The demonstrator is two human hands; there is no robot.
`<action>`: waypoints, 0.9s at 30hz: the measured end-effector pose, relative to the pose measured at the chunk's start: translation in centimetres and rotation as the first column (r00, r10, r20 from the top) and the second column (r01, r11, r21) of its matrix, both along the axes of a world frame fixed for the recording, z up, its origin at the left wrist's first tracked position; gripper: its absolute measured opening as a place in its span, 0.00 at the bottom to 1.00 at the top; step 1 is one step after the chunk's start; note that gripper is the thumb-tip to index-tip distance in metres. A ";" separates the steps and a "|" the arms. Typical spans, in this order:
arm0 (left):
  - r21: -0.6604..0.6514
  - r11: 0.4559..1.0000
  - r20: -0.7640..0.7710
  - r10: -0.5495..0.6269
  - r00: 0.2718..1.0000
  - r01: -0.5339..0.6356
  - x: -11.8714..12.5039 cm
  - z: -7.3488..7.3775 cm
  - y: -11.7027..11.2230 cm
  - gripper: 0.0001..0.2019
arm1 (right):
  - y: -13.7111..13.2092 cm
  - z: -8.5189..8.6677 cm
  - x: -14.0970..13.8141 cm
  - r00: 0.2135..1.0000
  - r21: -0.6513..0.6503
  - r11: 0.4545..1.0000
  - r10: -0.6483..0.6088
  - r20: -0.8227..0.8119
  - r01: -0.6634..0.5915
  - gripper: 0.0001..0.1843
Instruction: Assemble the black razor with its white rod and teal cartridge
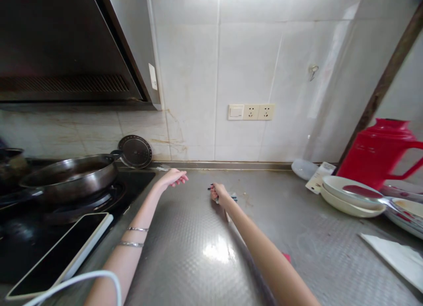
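Over the back left of the steel countertop [185,235], my left hand [173,177] is held near the stove's edge, its fingers loosely stretched and apart with nothing in them. My right hand [218,192] is closed, low at the middle of the counter. Small dark ends poke out on its left side, and a bluish-grey bit [234,197] shows behind the wrist; what they belong to is mostly hidden by the fingers. Below that wrist a thin brownish piece sticks out, partly covered by the forearm. A small red thing [287,256] peeks out beside the right forearm.
At left, a steel pan [76,176] sits on the black stove [20,240], with a phone [62,253] and white cable [95,274] in front. A range hood [66,46] overhangs it. At right stand stacked bowls [346,202], a red thermos jug [373,154] and white paper [396,257].
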State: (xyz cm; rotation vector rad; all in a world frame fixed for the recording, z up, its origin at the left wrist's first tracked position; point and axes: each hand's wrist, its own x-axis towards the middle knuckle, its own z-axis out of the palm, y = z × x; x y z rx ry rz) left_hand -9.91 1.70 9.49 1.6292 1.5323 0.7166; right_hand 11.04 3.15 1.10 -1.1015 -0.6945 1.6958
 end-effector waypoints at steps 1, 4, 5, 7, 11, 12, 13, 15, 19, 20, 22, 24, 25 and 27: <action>0.002 1.000 0.001 0.000 1.000 0.000 0.1 0.0 0.0 0.24 | 0.0 0.5 0.2 1.000 0.007 1.000 -0.001 0.015 0.001 0.18; 0.012 1.000 0.010 -0.006 1.000 0.006 0.5 -0.1 0.0 0.23 | -0.4 2.2 1.2 0.998 0.089 0.996 -0.025 0.053 0.020 0.13; 0.013 1.000 0.007 -0.013 1.000 0.013 0.7 -0.1 0.0 0.23 | -0.5 2.7 1.7 0.997 0.126 0.992 -0.036 0.063 0.028 0.11; 0.013 0.999 -0.004 -0.044 0.999 0.044 1.3 -0.1 -0.1 0.22 | -1.0 3.7 2.6 0.994 0.205 0.978 -0.067 0.084 0.049 0.08; 0.041 0.994 -0.025 -0.105 0.994 0.106 2.8 -0.2 -0.5 0.20 | -2.3 5.0 4.9 0.977 0.357 0.930 -0.153 0.150 0.091 0.09; 0.065 0.992 -0.026 -0.111 0.994 0.112 3.2 -0.2 -0.6 0.19 | -2.6 5.2 5.5 0.969 0.388 0.916 -0.176 0.173 0.097 0.10; 0.095 0.988 -0.023 -0.118 0.993 0.119 3.5 -0.3 -0.6 0.18 | -2.9 5.3 6.0 0.960 0.417 0.903 -0.199 0.195 0.102 0.11; 0.162 0.975 -0.006 -0.155 0.988 0.154 4.3 -0.4 -0.7 0.17 | -3.3 5.5 6.9 0.942 0.468 0.877 -0.242 0.233 0.109 0.13; 0.285 0.926 0.041 -0.269 0.962 0.247 6.1 -1.1 -0.9 0.18 | -3.6 5.5 7.5 0.917 0.557 0.823 -0.302 0.261 0.112 0.16; 0.310 0.913 0.059 -0.296 0.953 0.264 6.6 -1.3 -1.0 0.19 | -3.7 5.6 7.4 0.913 0.583 0.804 -0.316 0.260 0.113 0.17; 0.336 0.897 0.117 -0.341 0.933 0.286 7.9 -2.0 -1.4 0.21 | -3.8 5.7 6.9 0.909 0.638 0.763 -0.336 0.248 0.109 0.18; 0.329 0.899 0.212 -0.368 0.905 0.288 9.3 -2.7 -1.9 0.24 | -4.0 5.8 6.3 0.913 0.677 0.728 -0.341 0.226 0.104 0.21; 0.313 0.912 0.281 -0.357 0.891 0.266 10.0 -3.1 -2.1 0.26 | -4.2 5.9 6.0 0.916 0.690 0.716 -0.338 0.214 0.103 0.22; 0.288 0.919 0.392 -0.370 0.842 0.270 11.2 -3.7 -2.6 0.29 | -4.5 6.0 5.4 0.923 0.710 0.695 -0.336 0.189 0.108 0.23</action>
